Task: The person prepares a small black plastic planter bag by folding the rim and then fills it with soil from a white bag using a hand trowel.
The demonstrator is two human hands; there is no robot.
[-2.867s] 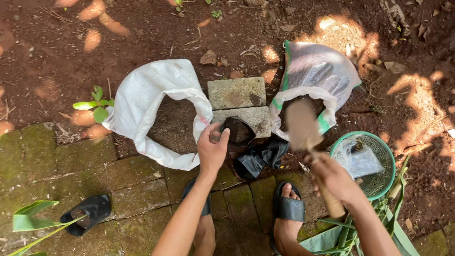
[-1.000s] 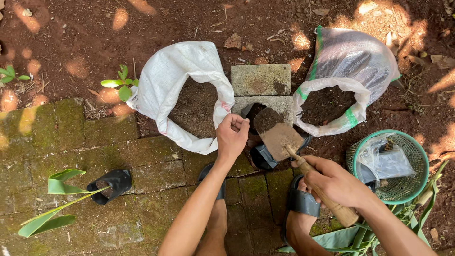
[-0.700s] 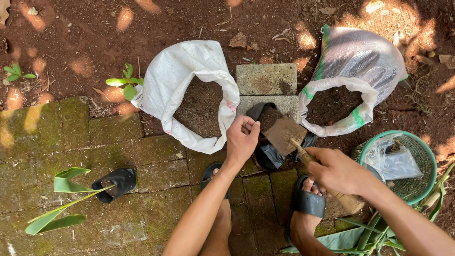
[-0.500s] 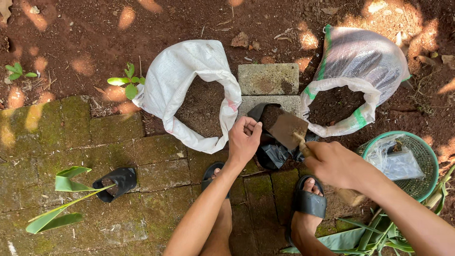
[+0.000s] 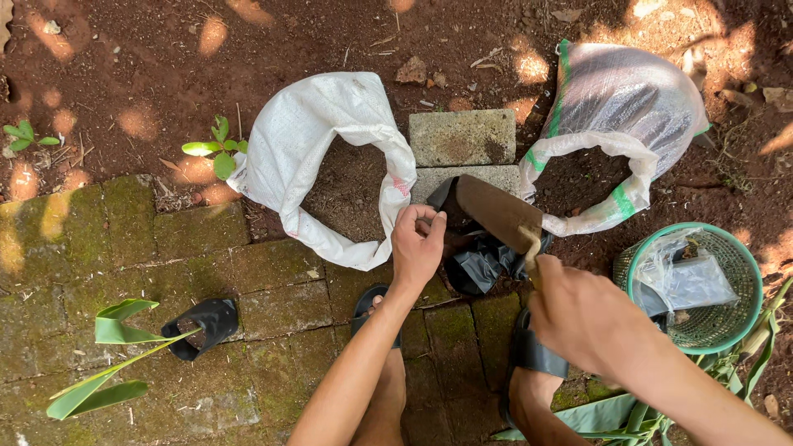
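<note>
My left hand (image 5: 415,245) pinches the rim of a black plastic grow bag (image 5: 477,258) that stands on the ground between my feet. My right hand (image 5: 581,312) grips the wooden handle of a small trowel (image 5: 499,211). The trowel's blade is tipped on edge over the mouth of the black bag. A white sack (image 5: 318,132) of brown soil lies open to the left of the bag. A second sack (image 5: 621,103) with green trim, holding dark soil, lies open to the right.
Two grey concrete blocks (image 5: 462,137) sit between the sacks. A green basket (image 5: 698,285) with a clear plastic bag stands at right. A seedling in a small black bag (image 5: 201,324) lies on mossy pavers at left. My sandalled feet (image 5: 537,355) are below.
The trowel came out of the right sack loaded with soil, moved left over the black bag and has tipped on edge. My left hand stayed on the bag's rim.
</note>
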